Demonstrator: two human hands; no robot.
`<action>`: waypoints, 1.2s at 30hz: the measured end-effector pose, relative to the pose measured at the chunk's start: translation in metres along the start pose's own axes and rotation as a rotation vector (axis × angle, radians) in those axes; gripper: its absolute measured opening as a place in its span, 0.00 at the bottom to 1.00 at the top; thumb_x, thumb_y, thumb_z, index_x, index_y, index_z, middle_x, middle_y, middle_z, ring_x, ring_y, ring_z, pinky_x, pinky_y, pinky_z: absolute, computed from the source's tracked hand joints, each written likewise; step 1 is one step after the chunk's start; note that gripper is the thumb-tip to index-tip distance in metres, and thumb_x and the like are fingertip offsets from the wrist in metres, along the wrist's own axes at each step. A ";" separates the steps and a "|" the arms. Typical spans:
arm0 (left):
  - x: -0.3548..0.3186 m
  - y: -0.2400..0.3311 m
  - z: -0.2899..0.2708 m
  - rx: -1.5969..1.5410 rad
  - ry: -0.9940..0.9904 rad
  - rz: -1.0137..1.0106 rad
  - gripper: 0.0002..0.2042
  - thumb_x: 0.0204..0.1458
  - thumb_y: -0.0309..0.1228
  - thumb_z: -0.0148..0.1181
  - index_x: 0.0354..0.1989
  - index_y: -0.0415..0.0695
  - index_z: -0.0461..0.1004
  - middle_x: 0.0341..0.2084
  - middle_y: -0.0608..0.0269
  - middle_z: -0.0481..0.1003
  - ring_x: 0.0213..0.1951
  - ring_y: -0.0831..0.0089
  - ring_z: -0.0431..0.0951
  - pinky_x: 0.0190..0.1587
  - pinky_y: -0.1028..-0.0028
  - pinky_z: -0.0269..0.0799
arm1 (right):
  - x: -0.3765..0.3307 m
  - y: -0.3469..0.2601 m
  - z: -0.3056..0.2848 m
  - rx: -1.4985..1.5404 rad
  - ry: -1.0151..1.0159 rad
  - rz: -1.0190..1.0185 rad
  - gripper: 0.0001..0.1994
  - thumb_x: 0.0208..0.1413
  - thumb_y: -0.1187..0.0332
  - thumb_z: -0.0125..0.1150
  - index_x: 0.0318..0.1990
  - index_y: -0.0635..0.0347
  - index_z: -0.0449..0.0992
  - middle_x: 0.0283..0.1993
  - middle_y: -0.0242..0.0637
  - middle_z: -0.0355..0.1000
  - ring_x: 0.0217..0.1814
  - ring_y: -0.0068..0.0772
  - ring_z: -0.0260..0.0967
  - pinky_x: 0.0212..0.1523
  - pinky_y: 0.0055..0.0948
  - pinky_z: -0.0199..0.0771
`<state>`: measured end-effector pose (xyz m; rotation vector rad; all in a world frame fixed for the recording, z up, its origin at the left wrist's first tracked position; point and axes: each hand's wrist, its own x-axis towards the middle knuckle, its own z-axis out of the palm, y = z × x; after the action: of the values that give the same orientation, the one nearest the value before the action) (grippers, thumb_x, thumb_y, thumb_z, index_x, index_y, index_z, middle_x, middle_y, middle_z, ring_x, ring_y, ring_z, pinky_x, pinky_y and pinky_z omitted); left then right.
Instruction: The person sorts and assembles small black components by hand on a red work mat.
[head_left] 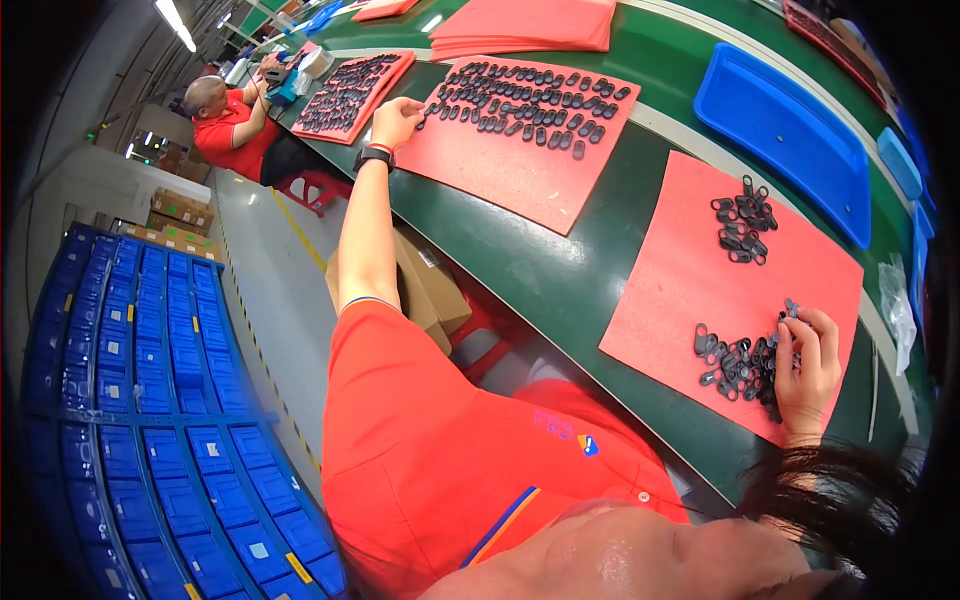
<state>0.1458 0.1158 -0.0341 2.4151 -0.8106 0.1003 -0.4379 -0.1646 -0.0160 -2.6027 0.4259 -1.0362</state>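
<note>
My left hand point(398, 124), with a dark watch on the wrist, is at the left edge of a red foam sheet point(480, 185). Its thumb and fingertips are pinched on a small black oval piece at the end of a row. Rows of such black oval pieces point(540, 105) cover the upper part of that sheet. Over a second red sheet point(650, 300), my right hand point(812, 375) curls beside a loose heap of black looped pieces point(738, 368). Small dark pieces show at its fingertips; the grip is partly hidden. A smaller heap point(743, 220) lies farther up.
A blue tray point(780, 130) lies beyond the sheets on the green table point(480, 230). More filled red sheets point(350, 95) and a red stack point(525, 25) are farther off. Another person point(235, 125) sits at the far left. Cardboard boxes point(420, 285) and blue bins point(170, 400) stand below.
</note>
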 end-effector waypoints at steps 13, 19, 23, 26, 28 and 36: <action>-0.060 0.252 0.056 -0.304 -0.140 0.701 0.08 0.45 0.28 0.64 0.33 0.39 0.77 0.29 0.63 0.75 0.32 0.77 0.76 0.35 0.79 0.70 | 0.004 0.002 -0.004 -0.152 -0.099 0.092 0.08 0.44 0.71 0.64 0.33 0.60 0.74 0.34 0.35 0.68 0.31 0.36 0.69 0.29 0.30 0.69; -0.104 0.335 0.140 -0.249 -0.289 0.982 0.08 0.40 0.33 0.63 0.23 0.41 0.76 0.23 0.55 0.73 0.31 0.58 0.74 0.37 0.65 0.69 | 0.000 0.003 -0.009 -0.171 -0.137 0.152 0.07 0.43 0.71 0.64 0.31 0.59 0.74 0.32 0.35 0.68 0.32 0.37 0.69 0.30 0.31 0.69; -0.110 0.338 0.157 -0.181 -0.389 0.812 0.10 0.39 0.35 0.64 0.20 0.40 0.76 0.21 0.54 0.74 0.28 0.58 0.75 0.35 0.64 0.70 | 0.000 0.004 -0.007 -0.151 -0.136 0.148 0.06 0.44 0.72 0.63 0.31 0.59 0.74 0.30 0.36 0.67 0.31 0.38 0.69 0.31 0.31 0.69; -0.109 0.334 0.160 -0.230 -0.407 0.686 0.13 0.37 0.38 0.65 0.19 0.39 0.75 0.20 0.50 0.75 0.26 0.56 0.76 0.32 0.63 0.71 | 0.000 0.006 -0.004 -0.133 -0.104 0.110 0.04 0.45 0.73 0.61 0.30 0.60 0.74 0.30 0.37 0.67 0.31 0.39 0.69 0.30 0.31 0.68; -0.106 0.331 0.166 -0.245 -0.393 0.728 0.13 0.38 0.37 0.67 0.20 0.38 0.74 0.18 0.53 0.74 0.23 0.61 0.75 0.28 0.68 0.70 | 0.001 0.002 -0.007 -0.145 -0.099 0.117 0.03 0.46 0.74 0.61 0.29 0.60 0.73 0.30 0.37 0.67 0.31 0.38 0.69 0.30 0.31 0.68; -0.144 0.375 0.144 -0.846 -0.517 0.655 0.09 0.43 0.30 0.61 0.29 0.37 0.73 0.21 0.58 0.77 0.26 0.72 0.78 0.30 0.75 0.73 | -0.001 0.004 -0.008 0.052 -0.131 0.336 0.02 0.50 0.78 0.57 0.32 0.65 0.71 0.27 0.36 0.66 0.25 0.26 0.63 0.26 0.22 0.64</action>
<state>-0.2019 -0.1292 0.0013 1.3200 -1.4832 -0.5297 -0.4449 -0.1687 -0.0130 -2.4238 0.7600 -0.7492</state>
